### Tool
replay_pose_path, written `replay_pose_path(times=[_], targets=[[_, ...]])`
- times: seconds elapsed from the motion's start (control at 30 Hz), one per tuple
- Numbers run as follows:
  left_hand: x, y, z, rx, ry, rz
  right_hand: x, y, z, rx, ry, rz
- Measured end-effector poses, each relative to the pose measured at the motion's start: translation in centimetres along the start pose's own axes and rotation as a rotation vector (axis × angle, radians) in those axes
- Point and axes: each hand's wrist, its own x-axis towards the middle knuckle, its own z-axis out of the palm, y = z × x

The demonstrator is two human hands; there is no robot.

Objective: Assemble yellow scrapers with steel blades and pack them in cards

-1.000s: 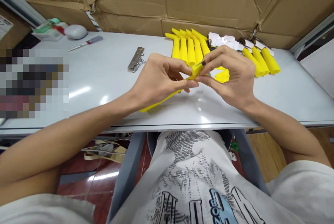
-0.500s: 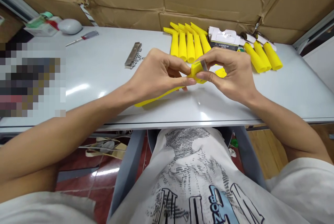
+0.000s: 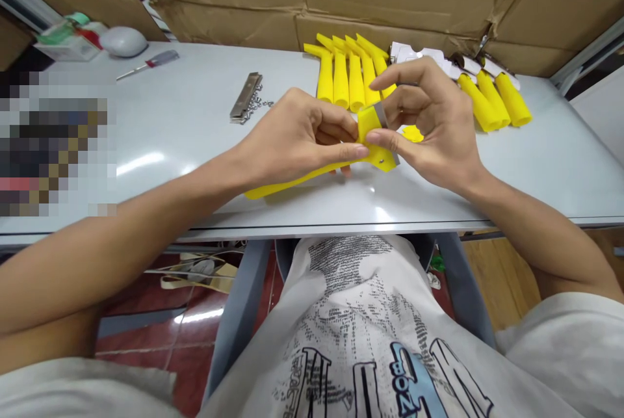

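My left hand (image 3: 307, 135) is wrapped round a yellow plastic tool (image 3: 373, 129) near its head, and the long handle runs down to the left under the hand. A grey metal blade edges the right side of the tool's head, and a small screw shows on its lower part. The thumb of my right hand (image 3: 426, 125) presses on the head by the blade; its index finger is raised and its other fingers curl behind. Flat metal blades (image 3: 246, 98) lie on the table to the left, beside several small loose screws (image 3: 256, 104).
Several yellow handles (image 3: 355, 80) lie in a row behind my hands. Three more (image 3: 492, 103) with pale heads rest at the right by a white box (image 3: 414, 54). A screwdriver (image 3: 156, 62), a grey rounded object (image 3: 123, 41) and a small clear box (image 3: 68, 44) are at the back left.
My right index finger has lifted off the tool's head and the hand has opened somewhat. More of the yellow head and metal blade now shows. The view has shifted slightly.
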Motion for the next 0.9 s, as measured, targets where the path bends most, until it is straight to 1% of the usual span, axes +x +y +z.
replay_pose_path(times=[0.13, 0.23, 0.3, 0.4, 0.47, 0.53, 0.57, 0.63, 0.77, 0.83, 0.9], targets=[[-0.2, 0.1, 0.4, 0.041, 0.015, 0.0, 0.0, 0.5, -0.2, 0.029, -0.063, 0.041], [0.0, 0.4, -0.2, 0.101, -0.008, 0.016, 0.1, 0.9, -0.4, 0.051, -0.104, 0.048], [0.4, 0.3, -1.6, 0.169, -0.076, 0.013, 0.1, 0.9, -0.6, 0.027, -0.124, 0.026], [1.3, -0.9, -4.9, 0.319, -0.167, 0.001, 0.1, 0.3, -1.1, -0.052, -0.16, -0.046], [1.9, -2.4, -7.1, 0.54, -0.136, 0.014, 0.0, -0.3, -1.5, -0.093, -0.194, -0.119], [2.2, -4.0, -8.5, 0.703, -0.099, -0.009, -0.1, -0.7, -1.8, -0.143, -0.223, -0.2], [2.4, -4.6, -8.8, 0.759, -0.083, -0.018, -0.1, -0.8, -2.0, -0.179, -0.235, -0.238], [2.5, -5.5, -8.6, 0.823, -0.08, -0.027, -0.3, -0.8, -2.0, -0.26, -0.251, -0.32], [2.7, -6.1, -7.9, 0.876, -0.087, -0.017, -0.7, -0.4, -1.6, -0.375, -0.263, -0.484], [2.7, -6.4, -8.2, 0.912, -0.059, -0.034, -0.7, -0.3, -1.4, -0.415, -0.266, -0.539], [2.6, -6.7, -9.0, 0.97, -0.028, -0.078, -0.7, -0.4, -1.4, -0.447, -0.267, -0.578]])
